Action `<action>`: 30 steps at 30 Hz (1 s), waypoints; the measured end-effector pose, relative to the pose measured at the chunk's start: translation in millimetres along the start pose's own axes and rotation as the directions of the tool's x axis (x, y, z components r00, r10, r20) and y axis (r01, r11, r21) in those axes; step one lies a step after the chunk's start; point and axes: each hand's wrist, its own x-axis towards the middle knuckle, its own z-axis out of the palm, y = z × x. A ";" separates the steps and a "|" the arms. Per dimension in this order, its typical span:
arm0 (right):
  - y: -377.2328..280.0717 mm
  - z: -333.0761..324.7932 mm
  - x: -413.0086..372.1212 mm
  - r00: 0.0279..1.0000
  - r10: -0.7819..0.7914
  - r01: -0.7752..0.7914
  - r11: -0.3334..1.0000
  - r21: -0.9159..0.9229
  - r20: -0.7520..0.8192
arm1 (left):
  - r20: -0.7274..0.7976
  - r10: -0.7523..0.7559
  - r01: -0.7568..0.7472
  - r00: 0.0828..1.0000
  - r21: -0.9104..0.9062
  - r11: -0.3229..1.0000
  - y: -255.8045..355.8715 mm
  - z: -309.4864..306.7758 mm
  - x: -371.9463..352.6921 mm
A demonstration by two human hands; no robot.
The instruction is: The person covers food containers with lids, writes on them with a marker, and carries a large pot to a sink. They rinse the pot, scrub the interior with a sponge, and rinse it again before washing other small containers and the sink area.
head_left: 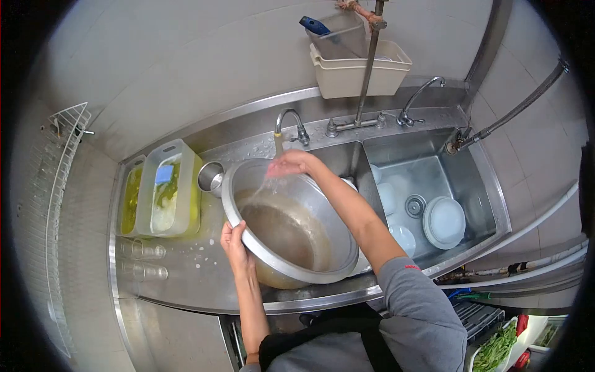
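A large round metal basin (294, 263) tilts over the left sink, with cloudy brownish water inside. My left hand (235, 247) is closed around its near left rim, thumb over the edge. Over the far side of the basin, my right hand (290, 163) is closed at the lower end of a short faucet hose (279, 144). Water sprays from beside its fingers down into the basin; the fingertips are partly blurred. The hose hangs from a curved faucet (288, 113). Close to the basin's left rim is a metal cup (211, 176).
Plastic tubs (178, 214) with yellow-green liquid stand on the left counter, near clear glasses (149, 271). White bowls (445, 222) lie in the right sink (427, 161). A cream bin (359, 80) sits behind the faucets. A wire rack (56, 211) is at the left.
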 end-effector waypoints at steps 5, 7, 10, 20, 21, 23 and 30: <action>10.7 28.9 -9.4 0.935 0.054 0.046 0.962 -0.270 0.350 | -0.039 -0.020 0.019 0.999 -0.026 0.999 1.4 15.1 -4.5; 39.1 47.9 11.2 0.904 -0.097 0.355 0.715 -0.602 0.417 | -0.040 -0.040 0.038 0.998 -0.040 0.998 1.9 21.1 -9.3; 115.6 22.0 59.0 0.839 -0.395 0.509 0.325 -0.797 0.375 | -0.088 -0.032 0.030 0.996 -0.021 0.999 5.0 30.4 -17.7; 256.0 49.6 -125.9 0.963 0.269 -0.136 0.517 -0.845 0.010 | -0.198 0.040 -0.028 0.979 0.064 0.998 3.4 34.5 -10.8; 232.1 79.6 -126.9 0.970 0.200 -0.013 0.620 -0.785 0.142 | -0.196 0.011 -0.005 0.981 0.032 0.999 -3.5 33.9 -10.2; 171.6 123.8 -98.5 0.937 -0.082 0.300 0.684 -0.665 0.338 | -0.180 -0.005 0.009 0.984 0.020 1.000 -10.7 33.3 -14.0; 162.8 8.2 63.1 0.866 -0.290 0.388 -0.123 -0.913 0.407 | -0.205 0.008 0.008 0.979 0.076 0.997 21.6 34.9 -32.4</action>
